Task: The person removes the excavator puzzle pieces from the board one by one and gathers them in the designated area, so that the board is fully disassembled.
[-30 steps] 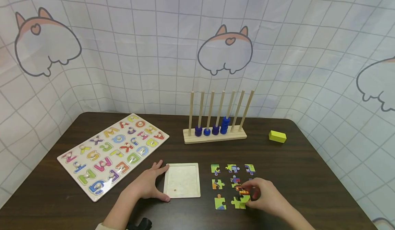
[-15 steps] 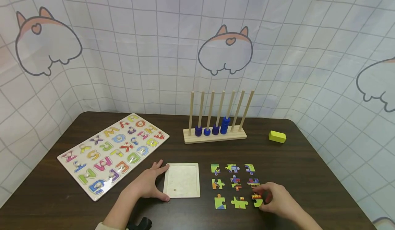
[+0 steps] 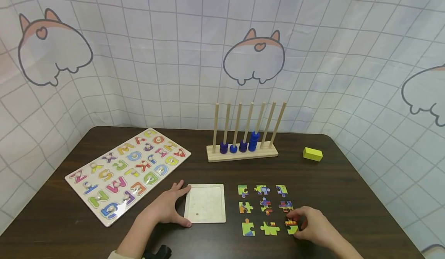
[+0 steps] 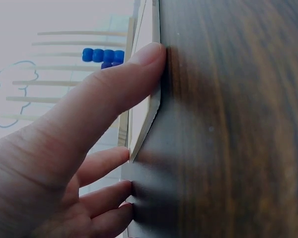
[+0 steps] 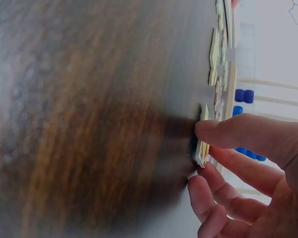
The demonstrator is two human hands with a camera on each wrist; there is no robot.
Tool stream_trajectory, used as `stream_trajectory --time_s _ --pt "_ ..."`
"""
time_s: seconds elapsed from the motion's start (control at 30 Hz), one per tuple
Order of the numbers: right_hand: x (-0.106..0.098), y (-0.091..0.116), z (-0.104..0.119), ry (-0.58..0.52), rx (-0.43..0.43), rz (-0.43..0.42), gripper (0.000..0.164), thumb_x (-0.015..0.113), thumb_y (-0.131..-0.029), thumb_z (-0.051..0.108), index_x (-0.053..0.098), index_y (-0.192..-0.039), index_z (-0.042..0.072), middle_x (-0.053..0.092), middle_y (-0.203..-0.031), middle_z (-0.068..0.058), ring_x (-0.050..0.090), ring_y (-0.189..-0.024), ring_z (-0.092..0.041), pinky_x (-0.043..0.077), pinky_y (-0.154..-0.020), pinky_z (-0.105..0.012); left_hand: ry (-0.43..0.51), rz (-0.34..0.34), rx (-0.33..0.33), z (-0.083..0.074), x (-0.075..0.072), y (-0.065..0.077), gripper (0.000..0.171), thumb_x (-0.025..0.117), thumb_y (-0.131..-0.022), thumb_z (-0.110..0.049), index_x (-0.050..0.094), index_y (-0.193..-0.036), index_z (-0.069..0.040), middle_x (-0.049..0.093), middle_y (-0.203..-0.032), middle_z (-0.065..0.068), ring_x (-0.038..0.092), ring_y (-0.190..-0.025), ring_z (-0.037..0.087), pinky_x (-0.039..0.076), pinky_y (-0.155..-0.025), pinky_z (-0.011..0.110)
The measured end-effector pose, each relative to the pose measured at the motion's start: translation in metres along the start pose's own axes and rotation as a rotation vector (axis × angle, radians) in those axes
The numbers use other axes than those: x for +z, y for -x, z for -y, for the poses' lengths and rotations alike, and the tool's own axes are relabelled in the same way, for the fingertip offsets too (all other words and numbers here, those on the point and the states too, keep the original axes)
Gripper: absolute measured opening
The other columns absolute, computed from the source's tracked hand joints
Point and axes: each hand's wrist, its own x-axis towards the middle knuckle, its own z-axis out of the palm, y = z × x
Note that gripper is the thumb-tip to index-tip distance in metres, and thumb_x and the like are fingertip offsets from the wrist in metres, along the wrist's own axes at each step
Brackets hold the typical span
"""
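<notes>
Several jigsaw puzzle pieces [image 3: 269, 228] lie in three rows on the dark table, green with coloured printing. At the bottom right of these rows, my right hand [image 3: 314, 225] pinches one green and orange puzzle piece [image 3: 291, 228] between thumb and fingers, low at the tabletop. In the right wrist view, the thumb presses the edge of this piece [image 5: 204, 148]. My left hand [image 3: 166, 207] touches the left side of a square, pale wooden puzzle tray [image 3: 224, 203], thumb at the near corner and index finger at the far one. Its fingers are spread and fairly straight.
An alphabet peg board [image 3: 112, 165] lies at the left. Behind the tray stands a wooden bead rack [image 3: 242, 157] with upright rods and blue beads. A yellow block [image 3: 312, 154] sits at the back right. A black object [image 3: 160, 252] shows at the front edge.
My right hand has moved right with the puzzle piece, from over the middle of the bottom row to its right end, uncovering pieces. The left hand and tray have stayed put.
</notes>
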Motion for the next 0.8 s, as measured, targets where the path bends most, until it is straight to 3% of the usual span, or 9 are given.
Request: stream_trajectory --time_s 0.33,0.6,0.8 --pt "0.0011 -0.0023 0.0006 -0.005 0.056 -0.006 0.042 0.082 -0.06 0.001 0.068 -0.099 0.007 0.057 -0.082 -0.001 0.049 -0.058 -0.016 0.044 -0.05 -0.025 0.0 0.002 -0.001 0.0 -0.0006 0.0001 0.102 0.088 -0.051 -0.04 0.043 -0.136 -0.005 0.026 -0.145 0.023 0.02 -0.132 0.044 0.027 -0.1 0.056" --pt "-0.0024 0.0001 0.0014 -0.02 0.012 0.002 0.042 0.079 -0.062 0.0 0.067 -0.102 0.007 0.059 -0.087 -0.004 0.05 -0.059 -0.016 0.045 -0.05 -0.024 0.018 -0.023 0.025 0.0024 0.0006 0.001 0.101 0.089 -0.05 -0.038 0.044 -0.134 -0.003 0.027 -0.144 0.025 0.021 -0.131 0.045 0.026 -0.1 0.057" --pt "-0.0063 -0.0017 0.0064 0.01 -0.015 -0.046 0.043 0.079 -0.065 0.008 0.065 -0.105 0.006 0.058 -0.087 -0.003 0.05 -0.059 -0.012 0.044 -0.05 -0.023 0.064 -0.002 0.043 0.0086 -0.0013 0.0006 0.108 0.087 -0.052 -0.043 0.035 -0.14 -0.011 0.025 -0.145 0.024 0.018 -0.132 0.045 0.023 -0.101 0.059"
